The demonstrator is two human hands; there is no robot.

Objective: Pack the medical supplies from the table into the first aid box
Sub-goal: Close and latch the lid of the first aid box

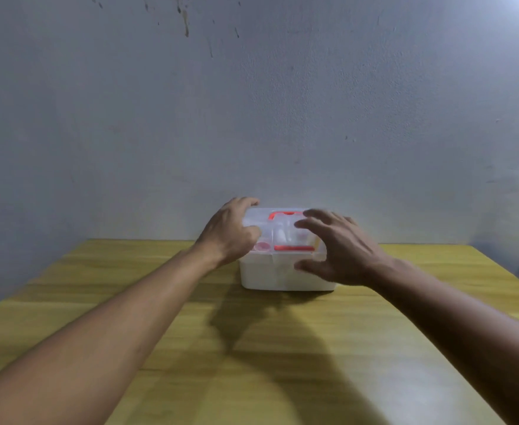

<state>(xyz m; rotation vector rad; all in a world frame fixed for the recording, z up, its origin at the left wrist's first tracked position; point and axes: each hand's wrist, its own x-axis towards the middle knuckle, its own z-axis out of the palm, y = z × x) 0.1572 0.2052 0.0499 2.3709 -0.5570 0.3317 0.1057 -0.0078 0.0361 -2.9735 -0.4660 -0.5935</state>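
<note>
A white first aid box (270, 276) with a clear lid and red handle (286, 213) stands at the far middle of the wooden table (282, 348). The lid is down, and pale shapes and a round red item (262, 246) show through it. My left hand (229, 233) grips the lid's left edge, fingers curled over the top. My right hand (338, 250) hovers at the box's right front with fingers spread, thumb close to the front wall. The image is blurred, so I cannot tell if the right hand touches the box.
A grey-blue wall (252, 118) rises right behind the box. The yellow-brown table top stretches toward me, crossed by my forearms and their shadows. No loose supplies show on the table.
</note>
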